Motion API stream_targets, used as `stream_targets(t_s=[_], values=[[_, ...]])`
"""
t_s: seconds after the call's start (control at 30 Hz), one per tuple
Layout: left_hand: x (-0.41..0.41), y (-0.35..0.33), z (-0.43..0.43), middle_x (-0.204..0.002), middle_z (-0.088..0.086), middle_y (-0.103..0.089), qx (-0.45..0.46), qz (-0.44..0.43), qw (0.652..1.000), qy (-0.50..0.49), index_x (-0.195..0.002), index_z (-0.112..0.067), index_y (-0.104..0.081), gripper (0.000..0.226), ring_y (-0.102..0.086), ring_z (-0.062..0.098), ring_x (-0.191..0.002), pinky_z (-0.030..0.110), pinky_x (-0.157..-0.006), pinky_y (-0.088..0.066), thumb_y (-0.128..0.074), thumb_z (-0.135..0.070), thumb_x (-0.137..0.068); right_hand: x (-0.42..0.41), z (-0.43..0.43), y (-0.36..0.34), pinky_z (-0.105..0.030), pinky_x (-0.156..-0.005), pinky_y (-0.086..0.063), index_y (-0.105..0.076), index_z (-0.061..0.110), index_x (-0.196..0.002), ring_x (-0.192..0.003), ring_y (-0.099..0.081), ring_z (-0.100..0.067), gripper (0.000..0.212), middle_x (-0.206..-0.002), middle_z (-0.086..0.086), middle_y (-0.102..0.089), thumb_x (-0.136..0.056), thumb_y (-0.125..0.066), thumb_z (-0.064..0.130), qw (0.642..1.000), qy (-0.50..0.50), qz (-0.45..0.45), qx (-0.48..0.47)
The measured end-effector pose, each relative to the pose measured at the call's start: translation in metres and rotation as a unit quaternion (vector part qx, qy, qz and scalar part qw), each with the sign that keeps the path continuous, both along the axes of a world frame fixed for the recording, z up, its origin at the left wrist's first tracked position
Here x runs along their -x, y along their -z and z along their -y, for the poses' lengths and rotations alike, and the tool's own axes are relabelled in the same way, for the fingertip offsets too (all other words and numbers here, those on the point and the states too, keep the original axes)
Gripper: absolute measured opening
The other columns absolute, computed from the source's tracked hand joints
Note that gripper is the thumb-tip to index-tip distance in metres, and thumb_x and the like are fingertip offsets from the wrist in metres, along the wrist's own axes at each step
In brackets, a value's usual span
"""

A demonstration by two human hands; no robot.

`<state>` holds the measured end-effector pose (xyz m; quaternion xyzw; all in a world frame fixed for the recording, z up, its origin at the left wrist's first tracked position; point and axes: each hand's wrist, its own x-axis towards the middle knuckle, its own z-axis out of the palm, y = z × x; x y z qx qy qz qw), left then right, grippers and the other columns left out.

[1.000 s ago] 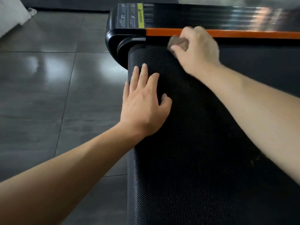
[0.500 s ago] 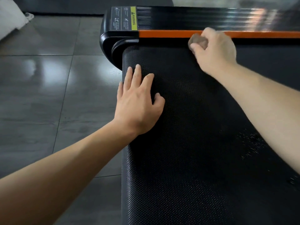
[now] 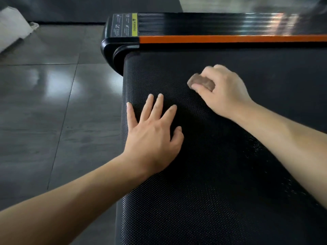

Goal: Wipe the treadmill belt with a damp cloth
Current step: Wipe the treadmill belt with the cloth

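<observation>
The black textured treadmill belt fills the right and lower part of the view. My right hand is shut on a small bunched brown cloth and presses it onto the belt, a short way below the orange strip. Only the cloth's left end shows past my fingers. My left hand lies flat on the belt near its left edge, fingers spread, holding nothing. The two hands are apart, with the cloth above and to the right of my left fingertips.
The treadmill's glossy black front cover with an orange strip and a yellow warning label runs across the top. Dark grey floor tiles lie to the left. A white object sits at the far upper left.
My right hand has pulled the cloth from beside the orange strip down the belt towards me and to the left. My left hand has stayed flat in place.
</observation>
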<state>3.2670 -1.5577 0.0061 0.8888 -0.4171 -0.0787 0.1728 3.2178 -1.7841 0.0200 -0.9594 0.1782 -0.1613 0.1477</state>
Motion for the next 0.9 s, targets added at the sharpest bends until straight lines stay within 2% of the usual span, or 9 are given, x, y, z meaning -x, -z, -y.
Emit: stream_targets(t_s=[0.1,0.2,0.37,0.43,0.53,0.6,0.67,0.77,0.9], values=[[0.002,0.003,0.0,-0.17,0.004,-0.016,-0.004,0.023,1.0,0.001,-0.155,-0.03,-0.036,0.07,0.001,0.022,-0.158,0.062,-0.123,0.006,-0.027,-0.056,-0.091,0.003,0.025,-0.003,-0.033,-0.068,-0.038,-0.052,0.021,-0.09,-0.083,-0.057,-0.028,0.024,-0.089,-0.001,-0.051,-0.097,-0.056,0.044,0.997,0.059,-0.003,0.043],[0.002,0.004,0.002,-0.171,0.003,-0.014,-0.016,0.029,0.999,0.0,-0.156,-0.031,-0.034,0.07,0.002,0.021,-0.158,0.063,-0.122,0.005,-0.027,-0.057,-0.091,-0.002,0.029,-0.009,-0.034,-0.07,-0.037,-0.056,0.018,-0.099,-0.091,-0.059,-0.029,0.027,-0.094,-0.001,-0.052,-0.099,-0.053,0.045,0.988,0.151,0.003,0.02],[0.003,0.003,0.002,-0.171,0.004,-0.01,-0.034,0.04,0.999,0.004,-0.157,-0.031,-0.03,0.072,0.004,0.022,-0.158,0.064,-0.122,0.006,-0.023,-0.058,-0.09,0.045,-0.035,-0.001,-0.032,-0.061,-0.041,-0.056,0.015,-0.086,-0.073,-0.054,-0.022,0.031,-0.083,0.0,-0.051,-0.096,-0.06,0.045,1.0,-0.015,-0.002,-0.012],[0.004,0.002,0.003,-0.171,0.005,-0.01,-0.036,0.042,0.998,0.004,-0.157,-0.031,-0.03,0.072,0.004,0.023,-0.158,0.065,-0.122,0.006,-0.024,-0.057,-0.091,0.051,-0.017,-0.002,-0.034,-0.064,-0.042,-0.057,0.014,-0.091,-0.079,-0.056,-0.026,0.029,-0.085,0.0,-0.05,-0.096,-0.061,0.043,1.0,0.014,-0.003,0.025],[0.005,0.002,0.004,-0.171,0.005,-0.011,-0.034,0.041,0.999,0.005,-0.157,-0.03,-0.031,0.07,0.002,0.023,-0.158,0.065,-0.121,0.005,-0.027,-0.056,-0.092,0.045,0.009,-0.008,-0.032,-0.068,-0.035,-0.056,0.019,-0.098,-0.085,-0.056,-0.026,0.025,-0.09,0.001,-0.049,-0.099,-0.056,0.044,0.991,0.131,-0.011,0.021],[0.004,0.002,0.004,-0.171,0.005,-0.012,-0.036,0.042,0.998,0.003,-0.157,-0.03,-0.031,0.069,0.002,0.023,-0.158,0.065,-0.121,0.004,-0.027,-0.055,-0.092,0.051,-0.011,-0.006,-0.032,-0.067,-0.033,-0.05,0.025,-0.089,-0.08,-0.053,-0.024,0.025,-0.087,0.002,-0.048,-0.098,-0.055,0.047,0.992,0.124,-0.002,-0.002],[0.004,0.002,0.004,-0.171,0.005,-0.011,-0.04,0.046,0.998,0.003,-0.156,-0.03,-0.031,0.07,0.002,0.023,-0.158,0.066,-0.121,0.004,-0.026,-0.056,-0.091,0.073,-0.049,-0.002,-0.033,-0.062,-0.038,-0.046,0.026,-0.081,-0.072,-0.051,-0.021,0.03,-0.082,0.003,-0.047,-0.096,-0.056,0.049,0.999,0.04,0.012,-0.021],[0.004,0.001,0.004,-0.171,0.004,-0.01,-0.045,0.044,0.998,0.003,-0.156,-0.03,-0.03,0.07,0.003,0.022,-0.158,0.065,-0.121,0.004,-0.026,-0.055,-0.091,0.108,-0.067,0.0,-0.037,-0.06,-0.047,-0.058,0.016,-0.083,-0.07,-0.054,-0.02,0.038,-0.08,0.002,-0.05,-0.095,-0.052,0.051,0.999,-0.045,-0.008,-0.021],[0.006,0.0,0.004,-0.171,0.004,-0.01,-0.049,0.048,0.998,0.004,-0.157,-0.03,-0.03,0.068,0.002,0.022,-0.158,0.065,-0.122,0.004,-0.027,-0.056,-0.094,0.103,-0.023,-0.003,-0.035,-0.062,-0.044,-0.044,0.022,-0.082,-0.076,-0.057,-0.026,0.029,-0.085,-0.002,-0.053,-0.096,-0.06,0.042,0.996,0.09,0.013,0.012]])
